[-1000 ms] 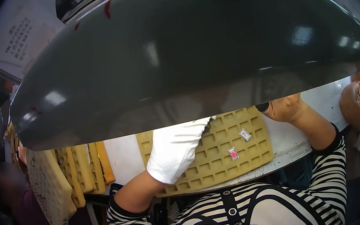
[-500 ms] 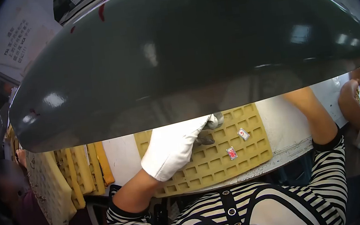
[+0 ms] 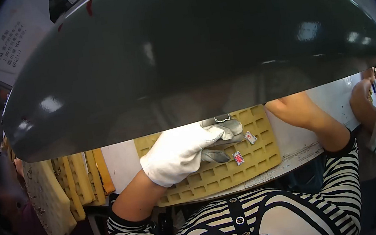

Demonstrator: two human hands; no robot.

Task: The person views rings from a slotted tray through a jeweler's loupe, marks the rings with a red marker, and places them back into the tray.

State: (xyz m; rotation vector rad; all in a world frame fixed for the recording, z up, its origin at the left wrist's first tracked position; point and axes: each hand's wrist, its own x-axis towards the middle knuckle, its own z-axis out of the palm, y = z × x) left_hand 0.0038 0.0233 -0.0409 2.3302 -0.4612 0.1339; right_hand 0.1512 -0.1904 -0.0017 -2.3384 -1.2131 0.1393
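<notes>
My left hand (image 3: 187, 150) wears a white glove with grey fingertips. Its fingers are bent around a small metal-edged piece (image 3: 222, 118) at the lower rim of the dark lamp hood. Beneath the glove lies a yellow tray (image 3: 205, 183) with rows of square pockets. Two small badge-like pieces rest on it, one with a red mark (image 3: 250, 137) and one mostly red (image 3: 238, 158), just right of the glove's fingers. My right hand is hidden behind the hood; only the bare forearm (image 3: 307, 113) and wrist show.
A large dark lamp hood (image 3: 190, 61) spans the upper view. Several yellow trays (image 3: 50, 200) stand stacked at the left. A person's arm (image 3: 365, 107) is at the right side of the white table (image 3: 294, 144). A sheet with writing (image 3: 12, 45) hangs upper left.
My gloved left hand has turned and come lower, and a metal-edged piece now shows at its fingers. My right forearm has shifted left, towards the gloved hand. The view has shifted slightly.
</notes>
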